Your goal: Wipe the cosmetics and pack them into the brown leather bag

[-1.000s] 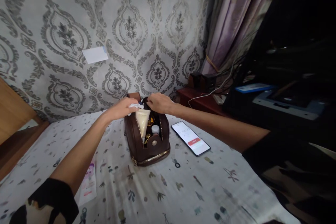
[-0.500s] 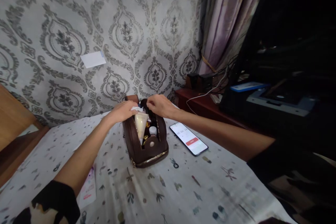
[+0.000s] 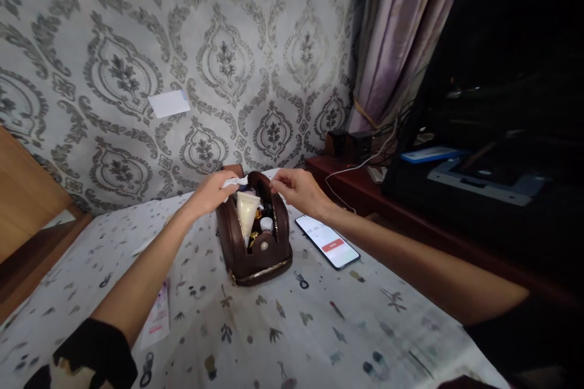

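Observation:
A dark brown zip bag [image 3: 237, 255] stands open on the patterned white cloth. Inside it lean a cream-coloured tube [image 3: 247, 214], a white-capped bottle [image 3: 267, 224] and small gold items. My left hand [image 3: 213, 191] is closed on a crumpled white piece [image 3: 235, 182] at the bag's back left edge. On the other side, my right hand [image 3: 296, 187] pinches at the back right rim of the bag; its fingertips are together, and what they grip is too small to make out.
A lit phone [image 3: 327, 242] lies right of the bag. A pink and white packet [image 3: 157, 319] rests at the left, partly behind my forearm. Beyond stand a dark red cabinet [image 3: 340, 185] with a cable and a large black screen [image 3: 493, 91].
My left hand has lifted the white piece slightly. My right hand has shifted right, from over the bag's back opening to its right rim. The view has turned a little.

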A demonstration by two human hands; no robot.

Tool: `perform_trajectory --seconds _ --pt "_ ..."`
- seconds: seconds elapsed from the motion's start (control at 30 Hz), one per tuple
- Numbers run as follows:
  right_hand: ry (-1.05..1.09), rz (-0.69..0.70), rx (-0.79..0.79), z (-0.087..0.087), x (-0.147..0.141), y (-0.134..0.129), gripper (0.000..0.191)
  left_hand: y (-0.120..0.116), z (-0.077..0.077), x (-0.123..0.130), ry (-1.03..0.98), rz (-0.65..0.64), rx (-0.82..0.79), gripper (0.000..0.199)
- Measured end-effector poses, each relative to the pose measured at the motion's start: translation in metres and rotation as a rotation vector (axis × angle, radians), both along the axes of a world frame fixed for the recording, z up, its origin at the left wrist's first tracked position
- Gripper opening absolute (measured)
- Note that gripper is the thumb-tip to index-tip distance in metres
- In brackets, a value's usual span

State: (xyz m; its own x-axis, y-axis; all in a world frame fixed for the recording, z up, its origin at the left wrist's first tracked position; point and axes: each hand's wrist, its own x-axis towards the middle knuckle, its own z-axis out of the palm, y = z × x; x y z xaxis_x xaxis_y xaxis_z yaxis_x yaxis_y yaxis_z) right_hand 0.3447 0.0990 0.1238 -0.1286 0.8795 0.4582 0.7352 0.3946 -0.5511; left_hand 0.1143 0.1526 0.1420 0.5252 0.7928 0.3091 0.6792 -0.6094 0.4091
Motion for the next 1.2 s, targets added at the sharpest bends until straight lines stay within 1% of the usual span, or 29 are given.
perform_trajectory --seconds 0.07,0.2,0.3,0.43,0.53,0.63,0.77,0.87,0.97,1.07,1.13,1.2 --pt "-0.162 -0.003 0.031 -0.001 -0.001 0.000 0.017 -0.008 -0.001 -0.005 -0.085 0.021 -0.012 0.036" --pt "-0.478 0.049 0.113 -0.002 -0.011 0.003 0.021 -0.026 -0.005 -0.015 -0.192 0.070 -0.034 0.040" --pt "-0.593 0.087 0.100 -0.004 -0.019 0.010 0.028 -0.037 -0.011 -0.022 -0.226 0.095 -0.069 0.041" --pt "-0.667 0.068 -0.012 -0.006 -0.027 0.019 0.030 -0.047 -0.021 -0.033 -0.267 0.115 -0.081 0.040" --pt "-0.684 0.028 -0.102 -0.007 -0.029 0.021 0.031 -0.051 -0.028 -0.043 -0.286 0.117 -0.079 0.038" --pt "-0.687 0.013 -0.156 -0.009 -0.032 0.022 0.034 -0.054 -0.035 -0.055 -0.287 0.146 -0.094 0.038" --pt "-0.696 0.024 -0.178 -0.012 -0.035 0.023 0.031 -0.057 -0.045 -0.068 -0.274 0.165 -0.114 0.037" --pt "-0.693 0.035 -0.171 -0.012 -0.034 0.024 0.030 -0.059 -0.051 -0.075 -0.267 0.191 -0.163 0.037" --pt "-0.675 0.051 -0.153 -0.012 -0.029 0.027 0.028 -0.062 -0.054 -0.079 -0.291 0.192 -0.187 0.039" --pt "-0.650 0.057 -0.134 -0.009 -0.023 0.028 0.032 -0.068 -0.052 -0.083 -0.320 0.175 -0.181 0.039" --pt "-0.563 0.070 -0.055 -0.005 -0.027 0.018 0.030 -0.074 -0.050 -0.087 -0.327 0.198 -0.170 0.039" --pt "-0.361 0.134 0.106 0.001 -0.040 -0.004 0.024 -0.081 -0.049 -0.091 -0.323 0.238 -0.161 0.039"
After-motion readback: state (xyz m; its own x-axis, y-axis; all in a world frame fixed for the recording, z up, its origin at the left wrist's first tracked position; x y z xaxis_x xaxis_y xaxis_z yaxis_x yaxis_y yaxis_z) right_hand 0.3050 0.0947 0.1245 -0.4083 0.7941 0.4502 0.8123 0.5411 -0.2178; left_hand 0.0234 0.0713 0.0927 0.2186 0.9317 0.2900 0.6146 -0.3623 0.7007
